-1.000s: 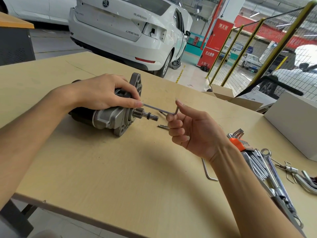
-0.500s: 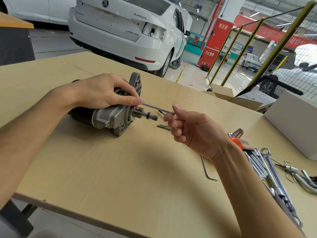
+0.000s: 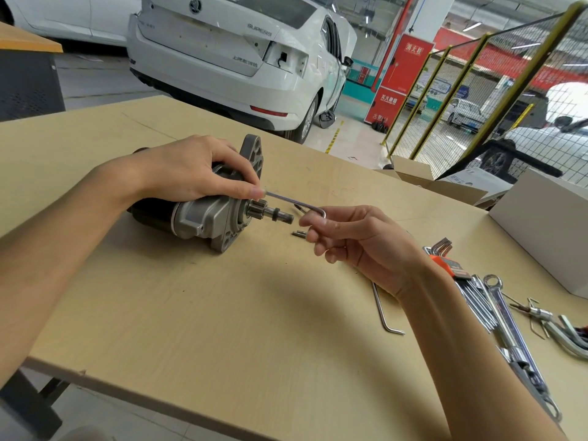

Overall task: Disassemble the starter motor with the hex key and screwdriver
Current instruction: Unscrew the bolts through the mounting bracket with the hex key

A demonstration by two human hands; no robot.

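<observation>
The starter motor (image 3: 203,218) lies on its side on the wooden table (image 3: 222,313), its pinion shaft pointing right. My left hand (image 3: 191,170) grips the motor's top, the thumb tip beside the hex key's long arm. The silver hex key (image 3: 296,203) runs from the motor's front housing out to the right. My right hand (image 3: 359,240) holds its bent end between curled fingers. A small removed bolt (image 3: 299,233) lies on the table just under the right hand's fingers.
A loose hex key (image 3: 383,310) lies by my right wrist. A hex key set in an orange holder (image 3: 445,262), wrenches (image 3: 509,316) and pliers sit at the right. A white box (image 3: 547,230) stands at the far right, cardboard boxes behind.
My right hand has turned the hex key's bent end downward, rotating the key in the motor housing. The left hand and motor have stayed in place.
</observation>
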